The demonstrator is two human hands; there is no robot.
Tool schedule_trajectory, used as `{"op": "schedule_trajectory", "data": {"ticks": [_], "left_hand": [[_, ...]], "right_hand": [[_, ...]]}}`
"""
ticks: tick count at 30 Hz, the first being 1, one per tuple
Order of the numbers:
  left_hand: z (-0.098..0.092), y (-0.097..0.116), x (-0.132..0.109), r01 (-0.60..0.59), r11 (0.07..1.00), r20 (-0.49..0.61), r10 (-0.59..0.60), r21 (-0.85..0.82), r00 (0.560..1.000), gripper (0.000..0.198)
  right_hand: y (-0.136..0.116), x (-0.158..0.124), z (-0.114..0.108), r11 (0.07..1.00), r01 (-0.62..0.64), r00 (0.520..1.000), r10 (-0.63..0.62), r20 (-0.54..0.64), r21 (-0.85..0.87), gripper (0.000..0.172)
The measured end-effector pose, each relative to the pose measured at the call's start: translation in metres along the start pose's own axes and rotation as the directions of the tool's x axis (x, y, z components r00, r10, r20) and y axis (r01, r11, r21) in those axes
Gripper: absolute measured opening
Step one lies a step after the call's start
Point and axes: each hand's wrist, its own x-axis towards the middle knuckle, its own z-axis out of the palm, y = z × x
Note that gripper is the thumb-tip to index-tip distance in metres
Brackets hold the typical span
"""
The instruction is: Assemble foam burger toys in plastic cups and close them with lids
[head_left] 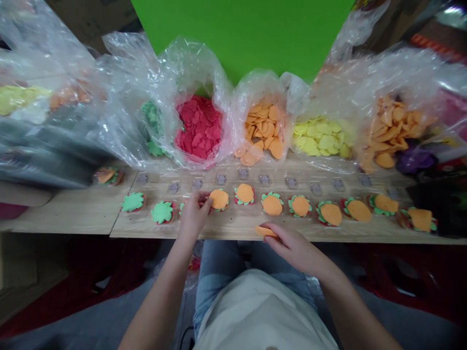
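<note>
green piece (181, 207): mostly hidden by left hand (196, 210) | grey shape (47, 153): blurred

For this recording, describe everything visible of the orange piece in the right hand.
The orange piece is thin and plain orange, with a rounded outer end; it looks like soft foam or felt. It is tilted so that it shows as a narrow shape, and its inner end is hidden by the fingers of the right hand, which grip it. It points toward the left, by the front edge of the wooden table. Whether it is one layer or several is unclear.
</note>
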Motion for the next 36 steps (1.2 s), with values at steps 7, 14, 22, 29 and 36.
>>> {"op": "schedule_trajectory", "data": {"ticks": [7,14,22,29,36], "left_hand": [[-0.004,0.011,-0.025,-0.397,0.753,0.048,0.44,0.524,0.897,0.047],[0.014,0.002,-0.036,-0.496,0.74,0.144,0.489,0.455,0.86,0.068],[0.045,0.041,-0.096,0.422,0.525,0.502,0.011,-0.739,0.865,0.036],[0.043,0.034,-0.104,0.484,0.44,0.463,-0.161,-0.757,0.871,0.024],[0.036,0.028,-0.104,0.577,0.365,0.567,-0.146,-0.731,0.811,0.025]], "right_hand": [[0.008,0.0,0.002,0.807,-0.12,0.984,0.175,-0.04,0.578,0.028],[-0.001,0.006,0.005,0.309,-0.077,0.948,0.317,-0.027,0.948,0.022],[-0.016,0.013,0.03,0.658,0.002,0.948,0.239,-0.211,0.753,0.026],[-0.019,0.006,0.038,0.756,-0.009,0.936,0.236,-0.26,0.654,0.028],[-0.015,0.007,0.041,0.639,-0.054,0.956,0.255,-0.145,0.767,0.03]]}}
